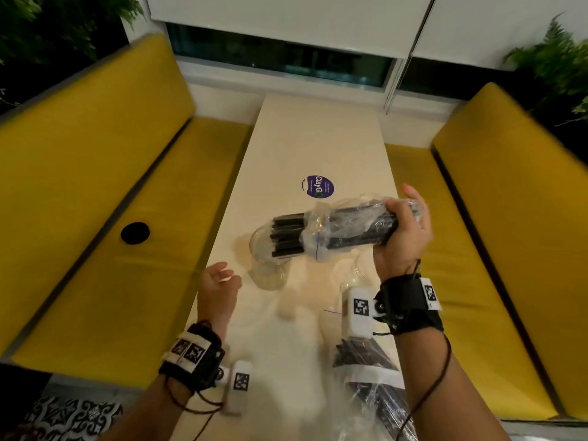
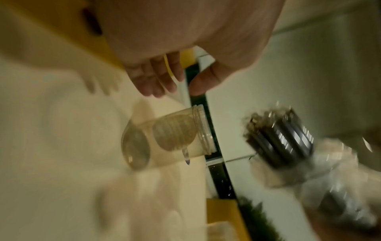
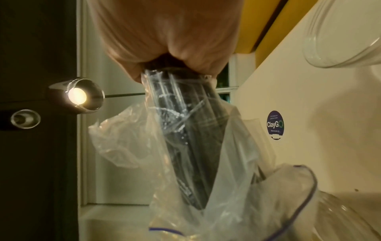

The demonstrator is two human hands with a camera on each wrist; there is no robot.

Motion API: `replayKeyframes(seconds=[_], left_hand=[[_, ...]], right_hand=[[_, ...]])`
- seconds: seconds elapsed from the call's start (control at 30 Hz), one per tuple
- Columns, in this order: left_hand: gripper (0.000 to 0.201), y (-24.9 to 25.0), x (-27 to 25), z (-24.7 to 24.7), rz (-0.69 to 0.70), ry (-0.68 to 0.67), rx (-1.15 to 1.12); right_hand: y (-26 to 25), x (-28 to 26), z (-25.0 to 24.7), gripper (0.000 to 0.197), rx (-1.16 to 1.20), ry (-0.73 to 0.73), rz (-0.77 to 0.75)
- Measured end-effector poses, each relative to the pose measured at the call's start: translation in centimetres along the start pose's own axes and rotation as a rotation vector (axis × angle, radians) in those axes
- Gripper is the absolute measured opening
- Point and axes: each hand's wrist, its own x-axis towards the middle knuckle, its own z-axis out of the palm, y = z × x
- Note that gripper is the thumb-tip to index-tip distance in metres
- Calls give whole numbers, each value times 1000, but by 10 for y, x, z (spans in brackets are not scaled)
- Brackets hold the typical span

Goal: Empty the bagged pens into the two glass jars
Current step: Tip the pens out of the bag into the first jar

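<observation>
Tipping a clear plastic zip bag (image 1: 337,224) of black pens (image 1: 286,237) toward the mouth of an empty clear glass jar (image 1: 270,265) standing on the cream bench (image 1: 318,138). Holding the bag nearly level, above and just right of that jar, open end leftward, with the pen ends already poking out past the crumpled blue-lined mouth and hanging over the jar's rim. Not yet touching the glass, judging from the left wrist view, where a gap shows between the pens and the threaded rim.

Gripping the closed end of the bag with the right hand (image 1: 404,230), fingers (image 1: 410,194) wrapped firmly round the bundle through the plastic. Hovering the left hand (image 1: 219,281) just near-left of the jar, fingers loose and spread, grasping nothing.

Standing right of that jar, partly hidden under the right wrist: a second clear glass jar (image 1: 362,268), contents unclear. Lying well nearer than both jars: another clear bag of dark pens (image 1: 372,377), unopened as far as visible. Stuck beyond the first jar: a round purple sticker (image 1: 319,186).

Step in hand, apparently: the first pour. Next move likely calling for steadying the jar with the free hand, raising the closed end, and letting the pens slide in without knocking the glass over.
</observation>
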Motion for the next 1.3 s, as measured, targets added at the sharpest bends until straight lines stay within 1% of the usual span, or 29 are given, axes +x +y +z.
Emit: replayKeyframes(seconds=[0.03, 0.07, 0.1, 0.13, 0.17, 0.2, 0.23, 0.3, 0.37, 0.43, 0.5, 0.6, 0.7, 0.8, 0.87, 0.93, 1.03, 1.1, 1.2, 1.3], left_hand=[[59, 3, 9, 6, 125, 16, 170], [85, 8, 16, 15, 248, -19, 327], [113, 12, 23, 24, 333, -88, 467], [136, 16, 29, 32, 395, -152, 584], [150, 18, 34, 39, 425, -201, 655], [154, 19, 39, 45, 425, -234, 672], [152, 17, 43, 50, 409, -243, 653], [140, 9, 50, 56, 405, -216, 606], [131, 3, 55, 56, 446, -198, 612], [128, -2, 59, 56, 487, -189, 650], [126, -5, 59, 56, 516, -179, 671], [122, -6, 59, 55, 561, -177, 669], [114, -8, 61, 55, 589, -179, 671], [112, -9, 60, 54, 586, -170, 694], [110, -10, 60, 54, 599, -164, 694], [110, -9, 60, 55, 588, -166, 689], [117, -5, 62, 56, 550, -177, 693], [117, -3, 62, 57, 541, -183, 671], [110, -4, 62, 56, 572, -170, 659], [105, -7, 62, 54, 590, -160, 656]], right_hand=[[5, 5, 2, 29, 4, 24, 9], [10, 9, 6, 27, 9, 50, 16], [15, 10, 10, 25, 6, 74, 22], [21, 11, 13, 25, -7, 97, 29], [26, 10, 17, 26, -27, 118, 40], [31, 10, 19, 27, -54, 132, 47], [36, 9, 20, 27, -87, 140, 45], [43, 6, 21, 27, -175, 152, 7], [47, 5, 22, 28, -270, 130, -49], [49, 4, 25, 28, -343, 87, -112], [47, 0, 31, 27, -404, 16, -193], [45, -6, 44, 17, -538, -92, -286], [44, -4, 56, 16, -689, -188, -347], [47, 3, 68, 13, -882, -345, -390], [48, 7, 73, 10, -979, -407, -403], [46, 8, 75, 8, -989, -406, -425], [41, 5, 66, 6, -922, -361, -448], [38, 3, 55, 7, -870, -330, -421], [36, 2, 43, 6, -786, -288, -373], [36, 5, 37, 7, -721, -281, -347]])
